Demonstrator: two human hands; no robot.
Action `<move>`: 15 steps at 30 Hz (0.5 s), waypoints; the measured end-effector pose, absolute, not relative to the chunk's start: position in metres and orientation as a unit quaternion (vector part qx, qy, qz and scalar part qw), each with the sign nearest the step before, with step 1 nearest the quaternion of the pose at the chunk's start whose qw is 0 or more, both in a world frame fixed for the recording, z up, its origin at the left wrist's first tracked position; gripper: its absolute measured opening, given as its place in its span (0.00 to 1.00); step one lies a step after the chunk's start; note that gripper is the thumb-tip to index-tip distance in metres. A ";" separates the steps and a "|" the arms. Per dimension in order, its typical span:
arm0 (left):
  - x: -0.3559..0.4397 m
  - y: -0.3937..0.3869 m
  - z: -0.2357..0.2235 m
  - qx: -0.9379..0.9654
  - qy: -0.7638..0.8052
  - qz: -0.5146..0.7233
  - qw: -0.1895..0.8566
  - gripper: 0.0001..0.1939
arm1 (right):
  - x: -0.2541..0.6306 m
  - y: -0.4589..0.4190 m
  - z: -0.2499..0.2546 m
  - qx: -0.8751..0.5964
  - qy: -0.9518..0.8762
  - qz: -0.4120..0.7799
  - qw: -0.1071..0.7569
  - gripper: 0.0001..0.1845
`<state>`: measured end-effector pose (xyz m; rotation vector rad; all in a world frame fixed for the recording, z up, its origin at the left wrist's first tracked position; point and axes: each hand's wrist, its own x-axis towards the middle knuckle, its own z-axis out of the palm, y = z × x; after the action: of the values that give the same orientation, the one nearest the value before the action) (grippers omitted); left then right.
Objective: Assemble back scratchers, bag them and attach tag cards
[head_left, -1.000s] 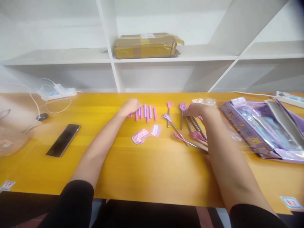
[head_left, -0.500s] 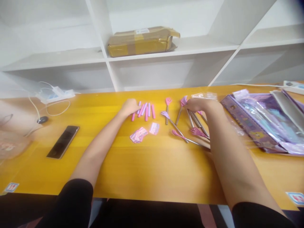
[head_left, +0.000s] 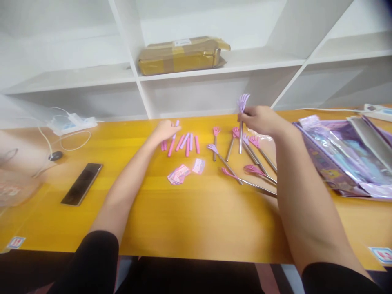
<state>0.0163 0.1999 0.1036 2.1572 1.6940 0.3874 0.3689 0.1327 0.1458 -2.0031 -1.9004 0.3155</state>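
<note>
My right hand (head_left: 256,119) is closed round a back scratcher (head_left: 243,102) with a purple claw head and a metal rod, held upright above the table. Below it lie several more back scratchers (head_left: 229,149) with pink or purple heads. My left hand (head_left: 167,130) pinches a light purple tube-shaped handle (head_left: 177,123), its upper end showing past the fingers. Several pink and purple handles (head_left: 188,147) lie beside that hand. Nearer to me are a small pile of printed cards (head_left: 178,174) and a single card (head_left: 199,165).
A purple printed box (head_left: 329,163) with plastic-wrapped items stands at the right. At left lie a phone (head_left: 81,184), a power strip (head_left: 75,124) with cables and a black round object (head_left: 55,155). A taped carton (head_left: 180,57) sits on the white shelf (head_left: 260,62).
My right hand has lifted a purple-headed back scratcher up off the group. My left hand has shifted slightly left and up, raising a light purple handle.
</note>
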 end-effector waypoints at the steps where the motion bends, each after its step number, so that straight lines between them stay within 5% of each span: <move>1: 0.014 0.199 0.112 0.771 0.590 0.149 0.186 0.21 | 0.365 0.127 0.152 -0.702 -0.670 0.116 0.215 0.14; 10: 0.004 0.151 0.175 0.813 0.463 0.199 0.291 0.09 | 0.346 0.096 0.184 -0.486 -0.571 0.289 0.595 0.10; 15: 0.010 0.122 0.189 0.822 0.447 0.125 0.330 0.10 | 0.340 0.091 0.195 -0.424 -0.510 0.335 0.669 0.16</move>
<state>0.0096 0.1221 0.1890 2.1497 1.1689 0.3266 0.3396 0.0907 0.1954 -0.9561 -1.1491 0.7560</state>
